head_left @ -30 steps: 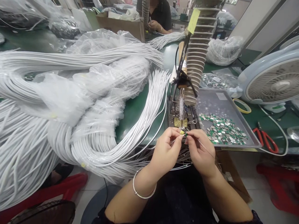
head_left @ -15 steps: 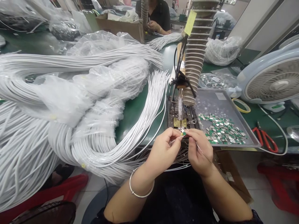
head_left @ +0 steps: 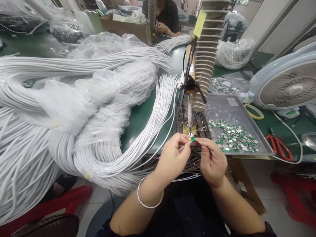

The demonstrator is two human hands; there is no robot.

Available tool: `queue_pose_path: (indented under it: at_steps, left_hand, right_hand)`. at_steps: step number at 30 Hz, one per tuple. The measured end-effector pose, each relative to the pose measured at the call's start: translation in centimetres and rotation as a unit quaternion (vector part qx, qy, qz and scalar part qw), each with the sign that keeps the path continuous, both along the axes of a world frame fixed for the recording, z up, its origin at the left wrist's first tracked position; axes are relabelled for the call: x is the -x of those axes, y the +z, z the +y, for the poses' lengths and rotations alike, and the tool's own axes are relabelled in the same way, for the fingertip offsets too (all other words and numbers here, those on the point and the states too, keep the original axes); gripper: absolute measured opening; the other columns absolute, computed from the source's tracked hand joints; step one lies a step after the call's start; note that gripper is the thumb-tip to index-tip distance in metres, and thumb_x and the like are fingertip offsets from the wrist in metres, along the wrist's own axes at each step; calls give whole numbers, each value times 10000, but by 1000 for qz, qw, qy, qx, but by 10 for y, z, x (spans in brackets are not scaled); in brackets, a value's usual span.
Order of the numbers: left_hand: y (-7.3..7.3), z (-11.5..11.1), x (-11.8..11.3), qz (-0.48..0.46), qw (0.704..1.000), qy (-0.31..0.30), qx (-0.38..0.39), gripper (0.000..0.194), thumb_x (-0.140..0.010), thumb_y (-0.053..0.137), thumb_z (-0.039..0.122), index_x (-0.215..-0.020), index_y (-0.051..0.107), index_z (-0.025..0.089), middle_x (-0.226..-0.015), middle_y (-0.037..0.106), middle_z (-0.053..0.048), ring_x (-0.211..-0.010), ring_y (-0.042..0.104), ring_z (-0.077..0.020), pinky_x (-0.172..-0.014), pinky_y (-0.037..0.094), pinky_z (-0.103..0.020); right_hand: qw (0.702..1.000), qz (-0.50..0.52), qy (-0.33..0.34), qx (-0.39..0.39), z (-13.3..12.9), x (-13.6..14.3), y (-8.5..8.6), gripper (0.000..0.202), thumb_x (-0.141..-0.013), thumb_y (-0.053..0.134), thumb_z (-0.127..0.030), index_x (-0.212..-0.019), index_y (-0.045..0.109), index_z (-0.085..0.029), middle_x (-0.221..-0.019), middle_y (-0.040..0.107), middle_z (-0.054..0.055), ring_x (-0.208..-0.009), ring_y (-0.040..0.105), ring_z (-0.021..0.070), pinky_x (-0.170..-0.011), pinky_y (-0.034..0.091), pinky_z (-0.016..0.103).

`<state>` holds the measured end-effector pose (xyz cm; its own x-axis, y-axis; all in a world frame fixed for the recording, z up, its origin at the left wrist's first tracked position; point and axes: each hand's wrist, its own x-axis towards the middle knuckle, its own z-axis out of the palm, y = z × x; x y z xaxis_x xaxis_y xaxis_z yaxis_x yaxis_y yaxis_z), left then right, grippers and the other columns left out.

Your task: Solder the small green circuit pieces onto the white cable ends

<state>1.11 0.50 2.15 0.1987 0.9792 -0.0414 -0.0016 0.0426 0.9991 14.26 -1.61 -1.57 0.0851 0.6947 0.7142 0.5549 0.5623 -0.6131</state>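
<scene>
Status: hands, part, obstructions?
Left hand: fingertips on small green part. Right hand: holding thin wire. Soldering iron close beyond part, possible snag.

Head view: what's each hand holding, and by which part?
Left hand: small green piece at the fingertips, exact grip point unclear. Right hand: thin wire, pinched near its tip.

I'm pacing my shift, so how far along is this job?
Done: unclear; the cables below the bench edge might be finished, but their ends are too small to judge. In hand: the left hand pinches a small green piece near the iron, and the right hand holds a thin wire to it. Left, probably: many green-and-silver pieces in the tray and fanned white cables.
</scene>
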Motion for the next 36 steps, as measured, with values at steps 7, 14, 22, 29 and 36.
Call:
queue_pose_path:
  at_steps: [7, 14, 22, 29, 36]
  left_hand:
    - [4, 2, 0, 2, 1000, 15, -10, 97, -779, 509, 131, -698, 482, 177, -876, 582, -40, -805, 596, -119, -721, 483, -250]
    - [6, 4, 1, 8, 1000, 25, -9, 83, -772, 522, 131, -706, 492, 173, -889, 593, -46, -812, 603, -124, -746, 483, -264]
    - [9, 6, 2, 19, 999, 33, -15, 75, -779, 525, 163, -714, 489, 175, -902, 604, -55, -794, 600, -130, -718, 483, -270]
    - [12, 7, 3, 26, 999, 34, -26, 75, -775, 523, 147, -713, 490, 174, -895, 607, -52, -800, 596, -132, -724, 484, -274]
    - [14, 5, 4, 12, 999, 37, -25, 78, -774, 526, 151, -707, 494, 176, -891, 612, -51, -816, 607, -133, -727, 493, -268]
  right_hand:
    - [1000, -22, 8, -9, 2, 1, 1, 214, -844, 490, -73, -962, 615, -202, -948, 697, 69, -901, 672, 187, -778, 568, 372]
    - [999, -33, 10, -22, 5, 3, 6, 214, -841, 485, -68, -958, 615, -191, -925, 692, 78, -898, 668, 189, -771, 563, 369]
    - [999, -30, 15, -25, 10, 7, 10, 232, -835, 479, -44, -963, 609, -187, -925, 685, 79, -907, 659, 184, -787, 554, 363]
    - [999, -30, 12, -31, 10, 8, 13, 229, -838, 483, -54, -972, 606, -193, -950, 684, 82, -921, 659, 188, -803, 553, 383]
    - [998, -46, -2, -32, 10, 10, 16, 203, -850, 479, -79, -940, 613, -200, -921, 690, 77, -889, 668, 191, -768, 569, 390]
